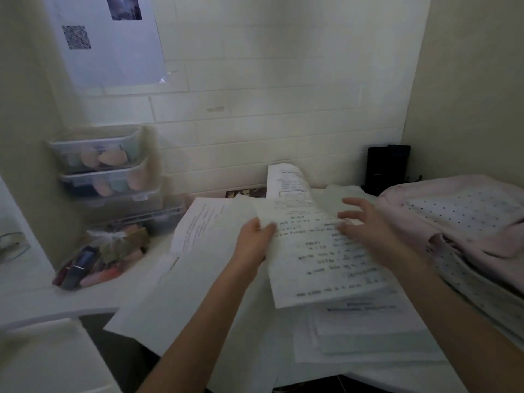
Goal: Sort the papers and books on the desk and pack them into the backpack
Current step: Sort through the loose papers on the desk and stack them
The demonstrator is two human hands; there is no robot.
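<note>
From the head camera, the person is leaning over a white desk (42, 296) strewn with paper. The left hand (253, 239) is pinching the left edge of a white printed sheet (320, 259), thumb on top and fingers curled beneath, lifting that side so the page is tilting clear of the loose stack of white printed papers (368, 330) lying under it. The right hand (365, 222) is hovering over the far part of the same sheet with its fingers spread and straight, gripping nothing; whether the fingertips are touching the page I cannot tell. It seems to be steadying or squaring the page while the left hand is carrying its weight.

More white sheets are fanning out to the left (198, 225), and 1 curled printed page (289, 182) is standing up against the pale brick-patterned wall (255, 123). To the right, the pale pink dotted fabric backpack (459, 219) is slumping on the desk just beside the papers, handy for packing, though nothing is visibly in it yet. No books are plainly visible.

At the left, 2 clear plastic wall trays (105, 165) are holding pastel sponges, and a clear pouch of small cosmetics (99, 259) is lying below them. A black box-shaped device (387, 168) is standing in the far corner.

The sorting looks to be in its early part.
</note>
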